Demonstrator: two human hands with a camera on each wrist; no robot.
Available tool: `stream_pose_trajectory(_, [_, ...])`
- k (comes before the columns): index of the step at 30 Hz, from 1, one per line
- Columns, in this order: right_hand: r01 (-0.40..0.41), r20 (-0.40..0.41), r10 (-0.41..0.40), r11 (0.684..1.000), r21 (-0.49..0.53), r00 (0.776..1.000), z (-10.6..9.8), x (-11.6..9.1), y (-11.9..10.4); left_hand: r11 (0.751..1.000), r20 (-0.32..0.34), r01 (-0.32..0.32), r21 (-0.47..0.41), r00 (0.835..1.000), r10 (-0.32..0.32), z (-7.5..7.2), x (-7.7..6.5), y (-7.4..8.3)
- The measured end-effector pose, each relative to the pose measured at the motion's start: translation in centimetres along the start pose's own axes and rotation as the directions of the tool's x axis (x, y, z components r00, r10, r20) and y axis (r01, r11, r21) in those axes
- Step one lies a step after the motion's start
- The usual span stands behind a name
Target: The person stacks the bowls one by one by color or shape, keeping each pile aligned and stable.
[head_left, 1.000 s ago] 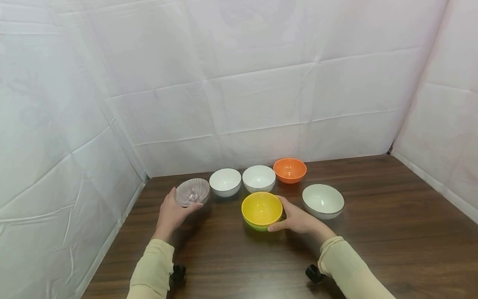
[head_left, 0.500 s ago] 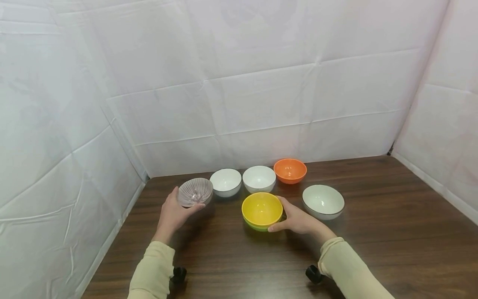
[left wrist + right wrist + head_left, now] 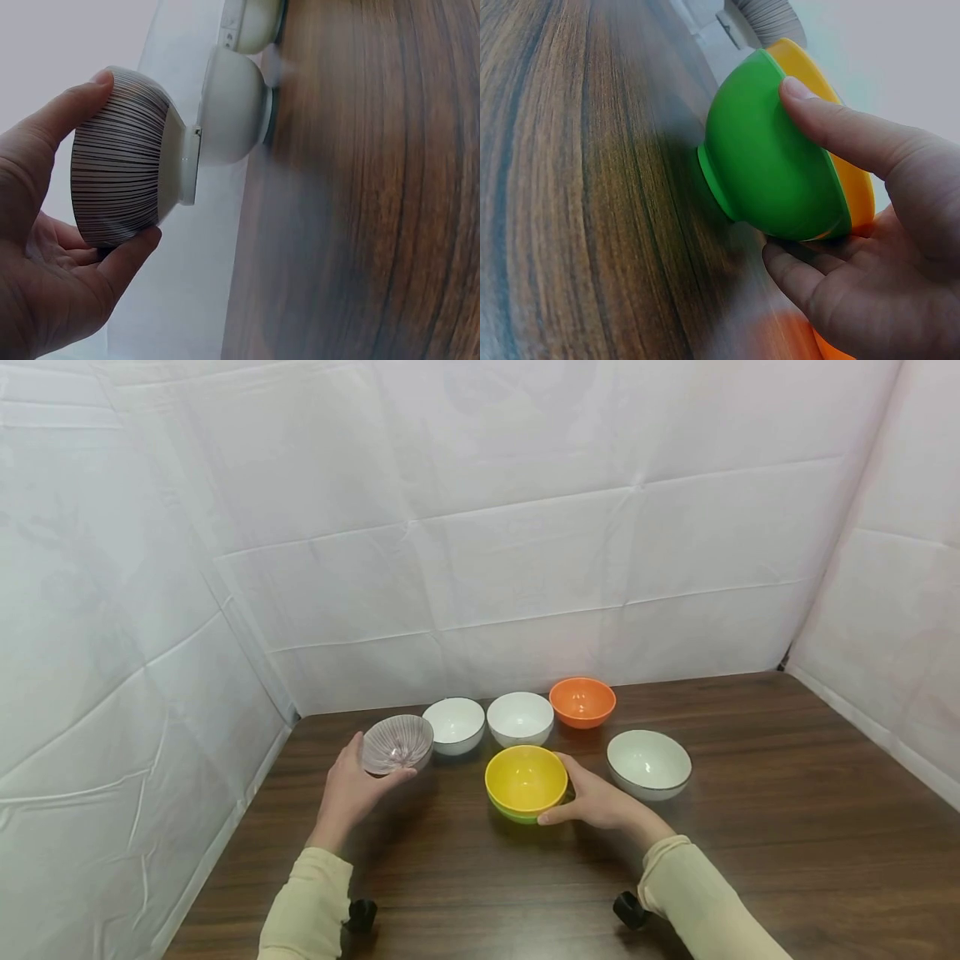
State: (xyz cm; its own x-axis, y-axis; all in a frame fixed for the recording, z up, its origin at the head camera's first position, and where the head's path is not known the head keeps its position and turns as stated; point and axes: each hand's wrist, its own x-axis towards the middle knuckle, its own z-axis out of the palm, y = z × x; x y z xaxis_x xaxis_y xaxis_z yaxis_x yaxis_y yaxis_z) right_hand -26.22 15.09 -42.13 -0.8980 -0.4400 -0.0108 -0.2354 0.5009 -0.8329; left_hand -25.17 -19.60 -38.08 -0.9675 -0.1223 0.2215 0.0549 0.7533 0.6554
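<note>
My left hand (image 3: 351, 791) grips a striped bowl (image 3: 399, 745) by its side, thumb near the rim. Dark lines cover its outside, and the left wrist view shows its pale foot (image 3: 190, 165) raised off the table. At the middle, my right hand (image 3: 602, 799) holds a yellow bowl (image 3: 525, 779) nested inside a green bowl (image 3: 761, 150). The right thumb lies across the green bowl's side, while other fingers reach round the far side, partly hidden. Whether the green bowl's foot touches the wood, I cannot tell.
Along the back of the dark wooden table (image 3: 465, 877) stand two white bowls (image 3: 453, 725) with dark rims and an orange bowl (image 3: 582, 702). Another white bowl (image 3: 649, 764) sits right of my right hand. White cloth walls (image 3: 525, 552) enclose the back and sides.
My left hand has carried the striped bowl slightly to the right, towards the middle. My right hand and the nested yellow and green bowls have stayed in place.
</note>
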Motion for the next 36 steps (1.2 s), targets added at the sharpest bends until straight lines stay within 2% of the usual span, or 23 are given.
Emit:
stream_pose_trajectory(15, [0.005, -0.002, -0.005, 1.0, -0.001, 1.0, -0.1, 0.0, -0.2, 0.997, 0.009, -0.042, -0.061, 0.999, 0.043, -0.1, -0.7, 1.7])
stream_pose_trajectory(36, [-0.013, -0.005, 0.013, 1.0, -0.012, 1.0, 0.0, 0.0, -0.1, 0.99, 0.012, -0.092, -0.11, 0.995, 0.094, 1.1, -1.2, 4.4])
